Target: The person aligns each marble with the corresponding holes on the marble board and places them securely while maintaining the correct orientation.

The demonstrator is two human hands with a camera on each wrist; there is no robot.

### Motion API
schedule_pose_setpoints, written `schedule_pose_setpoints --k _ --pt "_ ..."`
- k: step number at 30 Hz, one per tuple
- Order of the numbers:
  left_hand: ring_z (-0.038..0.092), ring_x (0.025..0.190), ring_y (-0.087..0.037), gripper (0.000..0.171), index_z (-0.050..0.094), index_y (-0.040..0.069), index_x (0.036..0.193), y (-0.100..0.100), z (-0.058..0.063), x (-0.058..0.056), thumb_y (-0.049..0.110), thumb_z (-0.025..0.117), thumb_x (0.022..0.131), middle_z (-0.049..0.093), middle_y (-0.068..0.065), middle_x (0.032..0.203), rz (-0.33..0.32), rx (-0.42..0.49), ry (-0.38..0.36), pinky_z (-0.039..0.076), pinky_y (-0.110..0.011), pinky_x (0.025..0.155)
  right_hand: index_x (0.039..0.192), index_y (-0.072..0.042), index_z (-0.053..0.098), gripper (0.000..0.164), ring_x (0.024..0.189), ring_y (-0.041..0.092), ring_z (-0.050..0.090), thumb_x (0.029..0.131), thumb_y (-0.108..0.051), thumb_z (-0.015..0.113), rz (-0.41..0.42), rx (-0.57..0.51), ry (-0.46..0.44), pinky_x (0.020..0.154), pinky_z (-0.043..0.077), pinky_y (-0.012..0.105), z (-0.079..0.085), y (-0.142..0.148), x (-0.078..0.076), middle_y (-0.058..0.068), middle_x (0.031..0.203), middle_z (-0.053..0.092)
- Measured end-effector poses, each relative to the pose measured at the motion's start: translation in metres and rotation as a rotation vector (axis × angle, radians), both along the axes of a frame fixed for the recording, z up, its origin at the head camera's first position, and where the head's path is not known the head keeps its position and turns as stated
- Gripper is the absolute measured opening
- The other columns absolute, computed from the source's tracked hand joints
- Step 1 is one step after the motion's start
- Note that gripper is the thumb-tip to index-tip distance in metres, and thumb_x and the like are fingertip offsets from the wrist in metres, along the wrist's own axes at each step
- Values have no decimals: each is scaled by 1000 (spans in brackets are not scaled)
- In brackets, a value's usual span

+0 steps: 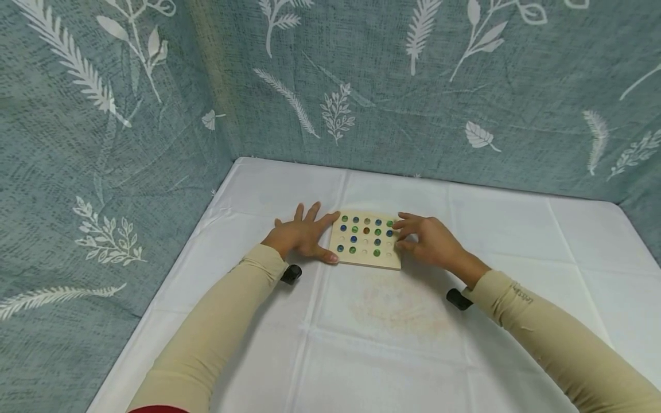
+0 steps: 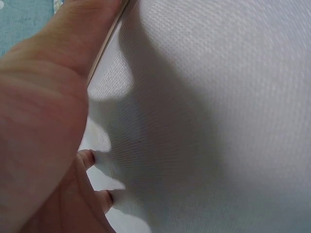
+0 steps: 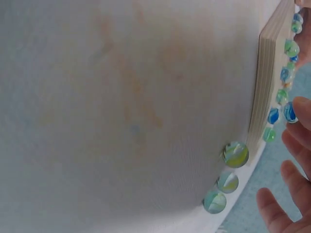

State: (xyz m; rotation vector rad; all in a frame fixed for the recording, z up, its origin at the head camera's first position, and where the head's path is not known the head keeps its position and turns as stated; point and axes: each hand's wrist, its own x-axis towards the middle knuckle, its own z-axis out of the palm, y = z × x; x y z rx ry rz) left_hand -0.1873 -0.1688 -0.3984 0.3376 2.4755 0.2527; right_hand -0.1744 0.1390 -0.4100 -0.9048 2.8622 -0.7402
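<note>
A pale wooden board with rows of round hollows lies on the white cloth, with blue, green and amber marbles in many hollows. My left hand is spread at its left side, thumb and index finger touching the corners. In the left wrist view, the thumb lies along the board's edge. At the board's right side, my right hand pinches a blue marble between thumb and finger, close to the seated marbles. That marble is mostly hidden in the head view.
Three loose clear marbles with yellow-green swirls, one of them nearest the board, lie on the cloth by its right side, hidden under my right hand in the head view. A leaf-patterned teal curtain hangs behind and left of the table.
</note>
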Motion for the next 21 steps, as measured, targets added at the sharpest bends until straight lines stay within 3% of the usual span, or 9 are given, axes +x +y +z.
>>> schedule_pose_setpoints --k 21 --pt "-18 161 -45 115 -1 39 168 0 1 0 68 74 86 -18 -9 176 3 1 1 6 -86 116 101 -3 83 13 140 39 57 88 -5 80 69 -16 27 111 50 57 -2 -7 10 16 132 73"
